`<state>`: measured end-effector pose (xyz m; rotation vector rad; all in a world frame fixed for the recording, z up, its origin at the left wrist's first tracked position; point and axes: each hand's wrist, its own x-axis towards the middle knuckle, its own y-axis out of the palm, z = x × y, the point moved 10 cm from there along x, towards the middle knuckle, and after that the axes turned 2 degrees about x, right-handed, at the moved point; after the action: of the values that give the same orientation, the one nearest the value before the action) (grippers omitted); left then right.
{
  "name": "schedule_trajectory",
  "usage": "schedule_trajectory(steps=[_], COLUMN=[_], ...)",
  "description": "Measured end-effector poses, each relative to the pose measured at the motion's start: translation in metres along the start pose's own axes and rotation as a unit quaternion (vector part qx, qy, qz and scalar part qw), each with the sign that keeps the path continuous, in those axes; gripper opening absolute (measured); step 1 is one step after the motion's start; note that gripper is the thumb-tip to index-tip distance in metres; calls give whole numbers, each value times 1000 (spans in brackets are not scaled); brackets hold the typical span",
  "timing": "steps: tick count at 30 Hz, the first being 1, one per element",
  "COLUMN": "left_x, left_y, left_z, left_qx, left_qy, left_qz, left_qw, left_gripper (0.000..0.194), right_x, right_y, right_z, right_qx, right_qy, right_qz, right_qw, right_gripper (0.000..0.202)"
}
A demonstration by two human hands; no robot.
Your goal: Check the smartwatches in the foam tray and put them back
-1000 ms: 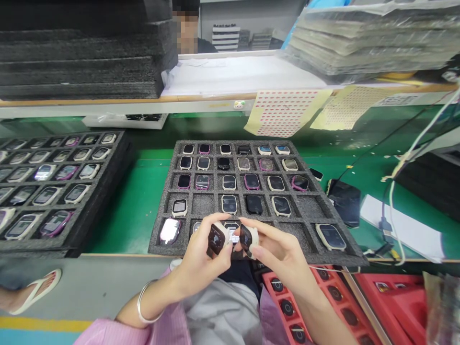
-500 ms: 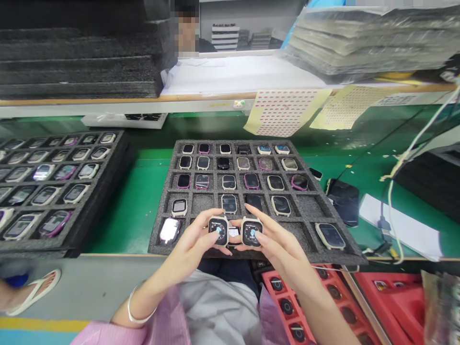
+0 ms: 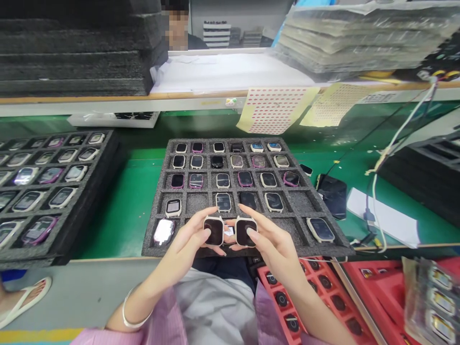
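My left hand (image 3: 196, 235) is closed around a smartwatch (image 3: 216, 234) with a pale case, its thumb lying on the dark screen. A second pale smartwatch (image 3: 242, 224) is gripped in my right hand (image 3: 268, 237), the thumb again on the dark glass. Both watches are held side by side, screens up, above the front edge of a dark grey foam tray (image 3: 149, 242). Rows of watches in white, purple and black cases sit in the tray's compartments. Between my hands another watch with a lit screen (image 3: 229, 231) shows in part.
Another foam tray of watches (image 3: 89, 189) stands at the left. Stacked black foam (image 3: 79, 52) and plastic-wrapped trays (image 3: 359, 38) lie on the shelf. Cables (image 3: 375, 191) run down the right side. Red trays (image 3: 283, 314) are below at the right. A person (image 3: 178, 28) is behind the shelf.
Both held watches' screens have gone from a lit watch face to dark. The hands keep their grip; the whole view has shifted slightly.
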<state>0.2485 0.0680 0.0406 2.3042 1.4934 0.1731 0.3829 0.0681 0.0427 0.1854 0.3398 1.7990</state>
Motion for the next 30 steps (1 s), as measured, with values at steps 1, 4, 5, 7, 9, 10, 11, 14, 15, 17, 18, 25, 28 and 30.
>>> schedule_trajectory(steps=[1,4,5,7,9,10,11,14,15,17,18,25,28,30], left_x=[0,0,0,1,1,2,2,1,0,-1,-1,-3,-3,-2], left_y=[0,2,2,2,1,0,-1,-5,-5,-4,-3,6,11,13], left_z=[-1,-3,-3,-5,-6,-6,-6,-4,-4,-5,-5,-7,-9,-11], left_qx=[1,6,13,36,64,80,98,172,195,228,239,247,235,226], left_qy=[-1,-3,-1,10,24,30,34,39,43,51,54,53,60,66], left_qz=[0,-2,-3,-11,-25,-34,-44,-76,-83,-85,-80,-57,-47,-46], left_qw=[1000,1000,1000,999,997,996,994,981,976,969,966,966,969,971], left_gripper=[41,42,42,43,46,47,48,43,39,34,32,35,40,39], right_x=[1,1,1,-1,-4,-6,-7,-9,-8,-5,-3,4,3,3], right_y=[0,0,0,2,4,6,7,9,9,11,12,15,18,19], right_z=[-1,-2,-2,0,2,3,3,5,7,11,13,23,19,17], right_qx=[-3,-8,-13,-30,-56,-71,-88,-120,-117,-89,-71,-15,4,15], right_qy=[3,5,4,-1,-4,-5,-5,-7,-10,-18,-24,-54,-44,-38], right_qz=[-1,-2,-2,-1,6,12,17,21,23,32,40,67,86,89], right_qw=[1000,1000,1000,1000,998,997,996,993,993,995,996,996,995,995], right_gripper=[47,48,48,50,52,52,52,50,49,45,41,30,36,39])
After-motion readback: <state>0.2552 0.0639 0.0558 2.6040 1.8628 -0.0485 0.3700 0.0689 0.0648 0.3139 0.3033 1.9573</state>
